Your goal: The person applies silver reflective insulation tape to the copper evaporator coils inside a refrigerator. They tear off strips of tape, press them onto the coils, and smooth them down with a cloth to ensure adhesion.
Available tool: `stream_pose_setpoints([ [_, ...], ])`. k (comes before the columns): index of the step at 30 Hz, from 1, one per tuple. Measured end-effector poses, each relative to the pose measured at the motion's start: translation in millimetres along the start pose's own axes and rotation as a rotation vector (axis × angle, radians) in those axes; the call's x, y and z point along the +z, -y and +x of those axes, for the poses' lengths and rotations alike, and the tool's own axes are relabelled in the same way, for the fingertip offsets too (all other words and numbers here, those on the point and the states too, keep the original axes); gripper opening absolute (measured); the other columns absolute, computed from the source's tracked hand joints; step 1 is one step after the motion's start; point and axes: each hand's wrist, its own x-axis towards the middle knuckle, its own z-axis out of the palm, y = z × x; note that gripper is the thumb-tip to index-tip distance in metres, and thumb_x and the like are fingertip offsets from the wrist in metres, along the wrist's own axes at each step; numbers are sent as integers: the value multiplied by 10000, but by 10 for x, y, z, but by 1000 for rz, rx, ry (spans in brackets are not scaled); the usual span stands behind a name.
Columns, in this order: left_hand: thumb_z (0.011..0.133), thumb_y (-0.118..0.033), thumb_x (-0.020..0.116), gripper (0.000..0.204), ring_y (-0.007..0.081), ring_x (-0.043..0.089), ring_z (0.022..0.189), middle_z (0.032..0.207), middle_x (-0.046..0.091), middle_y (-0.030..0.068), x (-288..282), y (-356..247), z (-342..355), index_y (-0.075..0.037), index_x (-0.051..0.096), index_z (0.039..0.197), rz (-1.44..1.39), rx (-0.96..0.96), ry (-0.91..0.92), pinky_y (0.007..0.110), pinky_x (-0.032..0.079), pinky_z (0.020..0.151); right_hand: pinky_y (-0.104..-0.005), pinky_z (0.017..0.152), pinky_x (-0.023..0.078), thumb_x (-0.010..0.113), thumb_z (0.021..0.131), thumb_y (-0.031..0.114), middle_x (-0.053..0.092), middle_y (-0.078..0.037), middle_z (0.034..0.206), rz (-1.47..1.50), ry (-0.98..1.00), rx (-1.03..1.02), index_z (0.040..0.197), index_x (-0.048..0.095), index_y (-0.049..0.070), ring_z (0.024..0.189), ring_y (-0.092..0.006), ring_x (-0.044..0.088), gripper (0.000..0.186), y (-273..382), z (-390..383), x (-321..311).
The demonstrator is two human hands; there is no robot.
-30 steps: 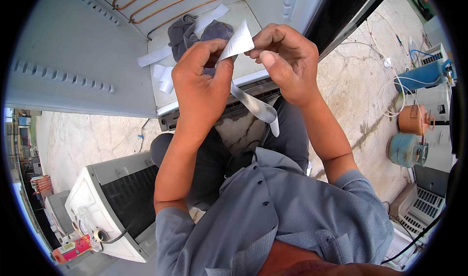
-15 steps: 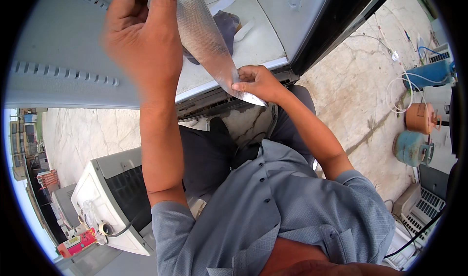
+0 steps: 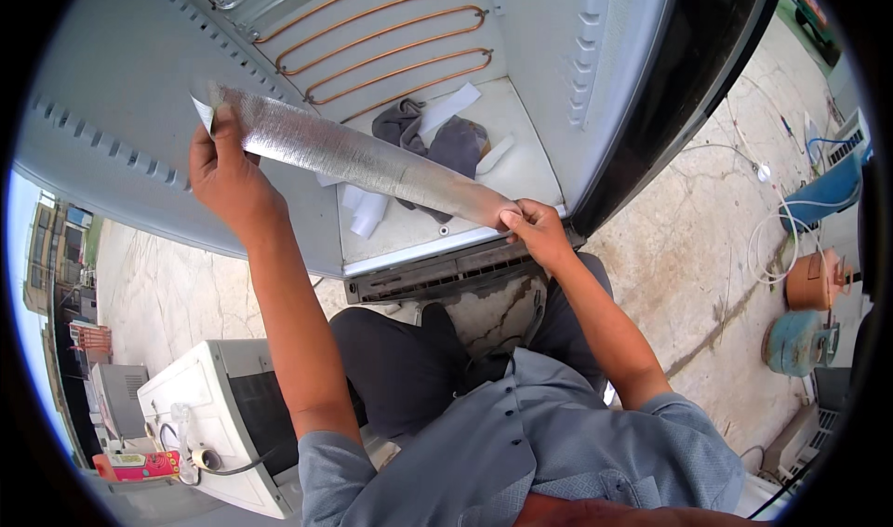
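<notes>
A long strip of silver foil tape [image 3: 363, 155] is stretched slantwise between my two hands, its left end higher than its right. My left hand [image 3: 233, 178] pinches the upper left end, where a white corner curls over. With thumb and fingers my right hand [image 3: 539, 234] grips the lower right end. Behind the strip is the inside of a fridge cabinet [image 3: 307, 220], with bent copper tubing [image 3: 391, 57] along its back wall. A dark grey cloth [image 3: 456, 146] and white paper scraps [image 3: 451, 106] lie on the cabinet floor, partly hidden by the strip.
At lower left stands a white appliance [image 3: 209, 425] with a tape roll [image 3: 206, 459] and a red-pink box [image 3: 139, 466] on it. To the right, an orange gas cylinder [image 3: 811, 280], a teal gas cylinder [image 3: 795, 344] and a blue cylinder [image 3: 826, 192] stand near a white hose [image 3: 752, 248].
My left hand has moved away and down-left, and the foil strip now lies flatter and straighter across the cabinet opening. The view has shifted, showing more copper tubing and cabinet floor.
</notes>
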Motion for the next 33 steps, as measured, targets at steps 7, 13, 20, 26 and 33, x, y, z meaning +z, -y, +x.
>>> stream_pose_setpoints([
  [7, 1034, -177, 668, 211, 182, 642, 1083, 1144, 667, 54, -530, 890, 92, -41, 625, 1189, -296, -304, -123, 372, 526, 955, -257, 669, 518, 738, 985, 331, 670, 15, 831, 1, -376, -190, 1037, 736, 12, 745, -64, 603, 323, 613, 732, 98],
  [13, 1048, -180, 635, 233, 232, 587, 1228, 1282, 618, 72, -198, 1520, 148, -84, 606, 1259, -794, -613, -199, 442, 488, 1052, -394, 753, 524, 705, 988, 302, 664, -89, 845, -339, -704, -559, 979, 685, -14, 764, -232, 634, 316, 931, 1687, -31],
  [20, 1040, -237, 651, 204, 243, 591, 1188, 1232, 642, 31, 76, 2299, 837, -130, 624, 1212, -1102, -757, -235, 463, 481, 1028, -488, 841, 530, 654, 1001, 359, 705, -187, 1092, -775, -943, -631, 1047, 665, 3, 985, -401, 680, 359, 1582, 2083, 359],
  [26, 1027, -206, 680, 247, 194, 569, 1170, 1242, 627, -7, 547, 2653, 1296, -153, 604, 1255, -1067, -814, -237, 399, 428, 1012, -496, 802, 539, 656, 994, 389, 749, -164, 1032, -857, -1001, -557, 1031, 715, 48, 950, -397, 704, 348, 2163, 2503, 379],
  [33, 1012, -201, 702, 246, 173, 574, 1160, 1214, 633, -17, 783, 2849, 1641, -149, 601, 1230, -1043, -790, -225, 415, 431, 1005, -504, 797, 543, 661, 983, 402, 758, -166, 995, -887, -1049, -555, 1006, 735, 55, 929, -393, 713, 356, 2323, 2974, 378],
])
